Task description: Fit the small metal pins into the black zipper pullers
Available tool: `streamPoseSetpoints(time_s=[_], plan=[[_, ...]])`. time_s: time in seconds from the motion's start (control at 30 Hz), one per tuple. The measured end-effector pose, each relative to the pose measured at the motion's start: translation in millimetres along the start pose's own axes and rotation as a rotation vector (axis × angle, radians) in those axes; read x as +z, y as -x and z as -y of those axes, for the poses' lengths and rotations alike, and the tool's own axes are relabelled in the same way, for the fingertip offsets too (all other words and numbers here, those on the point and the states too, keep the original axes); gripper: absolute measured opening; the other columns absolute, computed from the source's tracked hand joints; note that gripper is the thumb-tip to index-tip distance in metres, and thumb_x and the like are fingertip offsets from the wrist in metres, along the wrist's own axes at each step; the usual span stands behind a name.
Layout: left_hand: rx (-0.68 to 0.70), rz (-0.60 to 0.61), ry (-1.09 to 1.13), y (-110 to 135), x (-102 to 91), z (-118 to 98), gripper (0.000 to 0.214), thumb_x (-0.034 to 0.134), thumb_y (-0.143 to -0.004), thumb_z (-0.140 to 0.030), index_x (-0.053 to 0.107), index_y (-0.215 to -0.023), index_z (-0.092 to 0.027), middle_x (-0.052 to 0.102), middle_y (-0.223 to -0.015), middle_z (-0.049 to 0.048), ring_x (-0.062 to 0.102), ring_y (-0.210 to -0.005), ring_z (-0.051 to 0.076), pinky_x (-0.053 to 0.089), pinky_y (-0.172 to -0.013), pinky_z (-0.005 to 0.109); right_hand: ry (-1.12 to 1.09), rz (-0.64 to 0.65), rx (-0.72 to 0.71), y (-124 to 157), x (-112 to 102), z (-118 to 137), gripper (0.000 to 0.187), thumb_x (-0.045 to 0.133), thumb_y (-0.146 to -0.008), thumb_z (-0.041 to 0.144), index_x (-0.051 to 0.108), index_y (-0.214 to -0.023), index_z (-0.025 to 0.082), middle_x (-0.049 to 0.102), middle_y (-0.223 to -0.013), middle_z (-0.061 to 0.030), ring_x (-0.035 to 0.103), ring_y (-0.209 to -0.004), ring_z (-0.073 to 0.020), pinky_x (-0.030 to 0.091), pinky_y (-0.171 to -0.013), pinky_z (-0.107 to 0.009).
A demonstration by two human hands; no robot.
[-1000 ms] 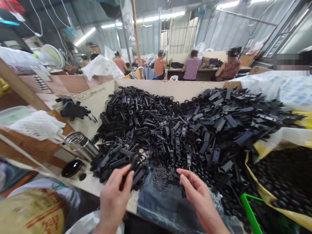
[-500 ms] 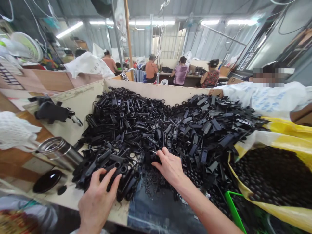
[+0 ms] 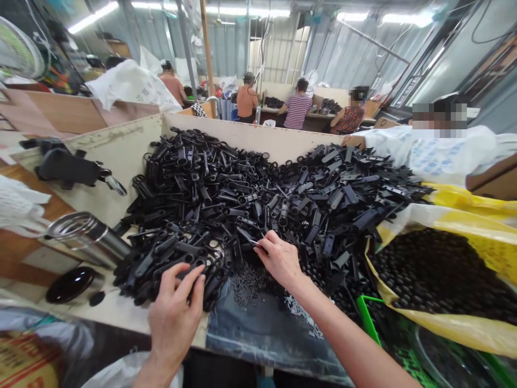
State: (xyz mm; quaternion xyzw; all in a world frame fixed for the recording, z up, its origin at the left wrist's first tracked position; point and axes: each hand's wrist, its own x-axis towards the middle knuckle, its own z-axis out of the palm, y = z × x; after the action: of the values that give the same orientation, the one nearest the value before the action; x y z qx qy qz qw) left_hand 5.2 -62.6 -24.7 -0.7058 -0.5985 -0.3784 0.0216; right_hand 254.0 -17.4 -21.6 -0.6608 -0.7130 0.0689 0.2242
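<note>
My right hand (image 3: 280, 261) is closed in a pinch over the middle of the pile. Its fingertips grip the end of a slim dark plastic piece (image 3: 245, 235), with a shiny spot at the fingers. Fingers bent and slightly apart, my left hand (image 3: 175, 310) reaches onto the front left heap of black plastic parts with round holes (image 3: 155, 261). Its fingertips touch or hover just over these parts; which one cannot be told. Small metal pieces (image 3: 246, 285) lie between the hands. Pale small pieces (image 3: 302, 310) are partly hidden by my right forearm.
A steel flask (image 3: 91, 237) and a dark round lid (image 3: 75, 284) stand at left, near a phone-holder-like black object (image 3: 68, 166). At right are a yellow sack of black beads (image 3: 432, 269) and a green crate (image 3: 368, 318). Several people sit working behind the low board (image 3: 238, 129).
The view has tipped down and shifted slightly. My left fingers have drawn closer together over the heap. The slim dark piece now shows clearly in my right fingers; more pale pieces show beneath that forearm.
</note>
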Motion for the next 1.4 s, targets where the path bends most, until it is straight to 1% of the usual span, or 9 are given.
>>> streamPoseSetpoints(time_s=[0.17,0.27,0.37,0.5,0.67,0.9,1.07,1.27,1.4], plan=[[-0.289,0.266,0.543,2.1,0.7,-25.2,0.027,0.062,-0.091,-0.043,0.077,-0.097,-0.022,0.068,-0.097,0.0060,0.062,-0.072,0.016,0.049,-0.066,0.028,-0.219,-0.070,-0.034,7.4,-24.2,-6.6,0.018,0.059,-0.099,0.027,0.071,-0.087,0.020,0.065,-0.088,-0.0018,0.062,-0.076,-0.0150,0.047,-0.066,-0.024],[-0.800,0.674,1.069,4.7,3.8,-39.7,0.042,0.063,-0.087,-0.058,0.074,-0.097,-0.019,0.070,-0.078,0.0033,0.050,-0.048,0.009,0.034,-0.043,0.020,-0.350,-0.044,-0.101,41.2,-51.5,-7.4,0.024,0.061,-0.099,0.032,0.071,-0.080,0.021,0.065,-0.084,-0.0022,0.062,-0.074,-0.0158,0.049,-0.063,-0.025],[-1.168,1.190,1.490,14.6,10.1,-47.9,0.063,0.052,-0.089,-0.070,0.073,-0.107,-0.012,0.076,-0.078,0.0109,0.051,-0.038,0.007,0.026,-0.034,0.017,-0.535,0.191,-0.284,87.7,-75.1,-0.1,0.019,0.063,-0.100,0.034,0.076,-0.088,0.025,0.068,-0.090,-0.0028,0.066,-0.081,-0.0169,0.051,-0.071,-0.026],[-1.184,1.560,1.624,34.4,15.8,-49.0,0.064,0.059,-0.089,-0.064,0.071,-0.121,-0.010,0.080,-0.084,0.0177,0.068,-0.048,0.014,0.037,-0.036,0.016,-0.376,0.401,-0.410,121.5,-87.4,4.8,0.016,0.063,-0.101,0.034,0.078,-0.103,0.033,0.073,-0.093,-0.0001,0.069,-0.075,-0.0137,0.049,-0.068,-0.022],[-1.080,1.341,1.650,36.7,14.2,-50.7,0.052,0.088,-0.069,-0.029,0.075,-0.117,-0.015,0.079,-0.087,0.0101,0.066,-0.052,0.010,0.049,-0.052,0.019,-0.480,0.310,-0.300,85.2,-62.6,-8.6,0.020,0.059,-0.103,0.031,0.078,-0.100,0.026,0.073,-0.093,-0.0018,0.070,-0.082,-0.0152,0.051,-0.072,-0.023],[-0.989,0.762,1.280,29.7,21.1,-53.0,0.049,0.085,-0.070,-0.028,0.073,-0.117,-0.020,0.075,-0.098,0.0055,0.069,-0.097,0.021,0.053,-0.078,0.028,0.043,0.192,-0.011,23.0,-4.3,7.9,0.015,0.071,-0.095,0.034,0.069,-0.101,0.020,0.075,-0.094,-0.0066,0.073,-0.081,-0.0233,0.047,-0.067,-0.028],[-0.966,0.737,1.248,36.6,22.8,-52.2,0.051,0.083,-0.069,-0.028,0.071,-0.119,-0.021,0.076,-0.104,0.0062,0.069,-0.101,0.021,0.049,-0.079,0.028,0.161,0.205,0.058,20.5,6.5,14.0,0.006,0.066,-0.096,0.021,0.067,-0.102,0.020,0.076,-0.097,-0.0096,0.075,-0.085,-0.0258,0.046,-0.065,-0.027],[-0.975,0.785,1.284,38.8,20.0,-52.6,0.047,0.079,-0.077,-0.031,0.067,-0.121,-0.019,0.075,-0.098,0.0060,0.068,-0.093,0.017,0.051,-0.081,0.027,0.138,0.144,0.130,34.4,-17.8,-6.6,0.020,0.056,-0.099,0.018,0.070,-0.113,0.020,0.079,-0.104,-0.0095,0.076,-0.092,-0.0264,0.052,-0.076,-0.031],[-0.959,0.837,1.298,40.9,19.6,-62.8,0.050,0.075,-0.082,-0.036,0.058,-0.126,-0.021,0.070,-0.102,0.0060,0.069,-0.081,0.019,0.057,-0.064,0.029,-0.219,0.093,0.133,69.9,-32.5,-12.2,0.025,0.055,-0.102,0.027,0.072,-0.118,0.022,0.080,-0.103,-0.0047,0.076,-0.088,-0.0202,0.056,-0.074,-0.025]])
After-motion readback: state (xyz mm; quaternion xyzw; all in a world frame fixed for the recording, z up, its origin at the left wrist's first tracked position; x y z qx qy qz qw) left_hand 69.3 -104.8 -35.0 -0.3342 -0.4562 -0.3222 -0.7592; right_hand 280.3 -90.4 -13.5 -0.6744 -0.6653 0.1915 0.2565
